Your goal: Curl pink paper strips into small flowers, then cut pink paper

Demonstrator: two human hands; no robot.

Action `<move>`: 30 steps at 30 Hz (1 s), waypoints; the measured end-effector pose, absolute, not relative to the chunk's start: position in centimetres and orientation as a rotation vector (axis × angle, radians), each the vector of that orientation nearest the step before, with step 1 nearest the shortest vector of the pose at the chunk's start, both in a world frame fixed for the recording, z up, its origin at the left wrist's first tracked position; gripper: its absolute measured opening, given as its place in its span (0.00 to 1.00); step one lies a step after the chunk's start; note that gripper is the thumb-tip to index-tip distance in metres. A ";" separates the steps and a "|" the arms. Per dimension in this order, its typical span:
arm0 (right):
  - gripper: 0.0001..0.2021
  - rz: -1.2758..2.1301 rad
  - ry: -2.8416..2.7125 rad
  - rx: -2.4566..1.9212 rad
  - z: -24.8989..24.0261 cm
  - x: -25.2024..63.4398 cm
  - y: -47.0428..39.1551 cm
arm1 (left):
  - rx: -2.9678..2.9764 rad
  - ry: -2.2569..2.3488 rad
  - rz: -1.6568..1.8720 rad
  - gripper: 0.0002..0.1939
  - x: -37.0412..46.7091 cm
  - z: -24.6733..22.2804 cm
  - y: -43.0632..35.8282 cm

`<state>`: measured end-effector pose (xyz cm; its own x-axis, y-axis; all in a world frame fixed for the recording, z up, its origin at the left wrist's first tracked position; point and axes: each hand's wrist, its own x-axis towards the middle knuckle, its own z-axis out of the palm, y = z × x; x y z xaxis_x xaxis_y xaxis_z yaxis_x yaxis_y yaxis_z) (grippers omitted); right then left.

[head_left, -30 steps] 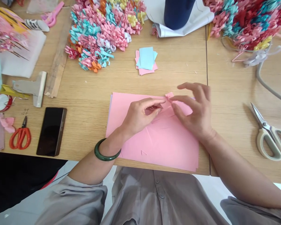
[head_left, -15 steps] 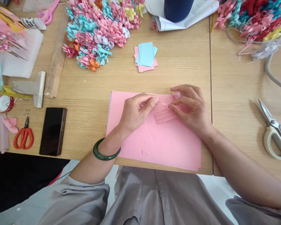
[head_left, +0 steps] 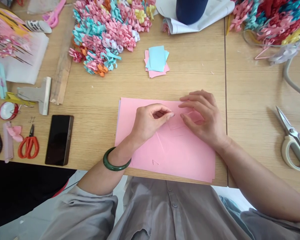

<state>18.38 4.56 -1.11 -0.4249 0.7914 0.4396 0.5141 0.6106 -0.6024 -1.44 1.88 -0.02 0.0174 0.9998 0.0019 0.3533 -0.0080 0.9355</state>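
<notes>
Pink sheets of paper [head_left: 180, 156] lie stacked at the table's front edge under both hands. My left hand [head_left: 152, 121] is over their upper left part, thumb and fingertips pressed together; what they hold, if anything, is too small to name. My right hand [head_left: 201, 118] hovers over the upper right part with its fingers apart. Beneath it is a pink slitted paper piece [head_left: 176, 125], faint against the sheets and partly hidden. Thin pink strips [head_left: 160, 141] and a small bent scrap [head_left: 155, 162] rest on the paper.
Small blue and pink paper squares [head_left: 157, 59] lie ahead. Curled ribbon pieces [head_left: 110, 30] fill the back left. A phone [head_left: 58, 140] and red-handled scissors [head_left: 28, 146] are at left, white-handled scissors [head_left: 293, 140] at right. A dark blue container [head_left: 191, 11] stands at the back.
My right fingers have spread from their pinch. The pale strip between the hands no longer shows. My left hand has shifted slightly right and toward me, and the slitted piece looks fainter.
</notes>
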 end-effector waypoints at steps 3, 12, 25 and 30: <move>0.03 0.503 -2.144 -0.987 -1.3 18.0 4.2 | 1.469 1.398 1.001 0.05 -1.2 0.0 1.7; 0.06 0.580 -2.050 -1.118 -1.3 18.1 4.0 | 1.295 1.240 0.960 0.12 -1.2 0.3 1.6; 0.06 0.620 -2.003 -1.082 -1.5 17.6 3.8 | 1.579 1.401 1.072 0.04 -0.3 0.3 0.8; 0.07 0.689 -1.949 -1.083 -1.5 17.7 3.9 | 1.339 1.231 1.031 0.06 -0.6 0.7 1.0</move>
